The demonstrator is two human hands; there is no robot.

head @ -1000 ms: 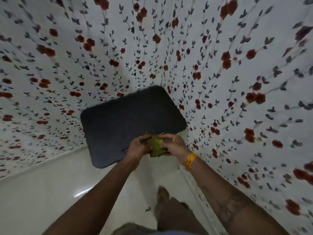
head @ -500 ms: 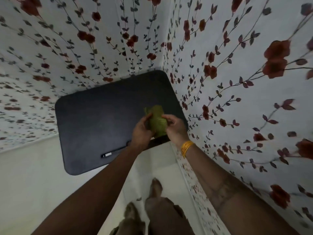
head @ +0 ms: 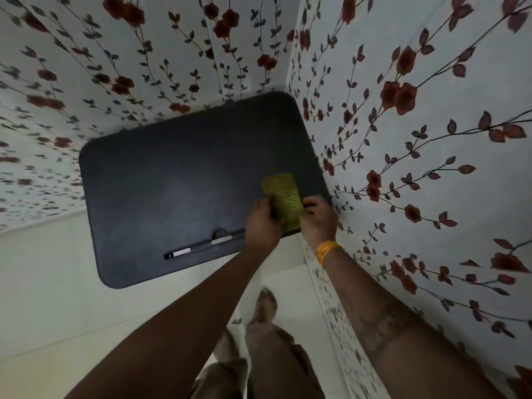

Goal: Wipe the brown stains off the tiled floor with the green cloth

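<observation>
Green cloth point(head: 283, 201) is held up in front of the body, folded into a narrow strip and pinched between both hands, well above the floor. The left hand point(head: 263, 223) is curled round the cloth's left edge, and the right hand point(head: 319, 220) grips its right edge with bent fingers; a yellow bangle point(head: 326, 250) is worn on the right wrist. Behind the hands a dark mat point(head: 178, 182) is seen lying in the corner where two flower-patterned walls point(head: 417, 139) meet. The pale tiled floor point(head: 57, 283) is visible to the left and below, with two bare feet point(head: 266, 303) standing on it beside the wall.

No wiping is judged to have begun: the cloth is not in contact with the tiles. No brown stains can be made out on the stretch of floor in view, so their place cannot be told. The whole task is judged to remain: the stains must be found, the cloth brought down to them, and the marks rubbed off.
</observation>
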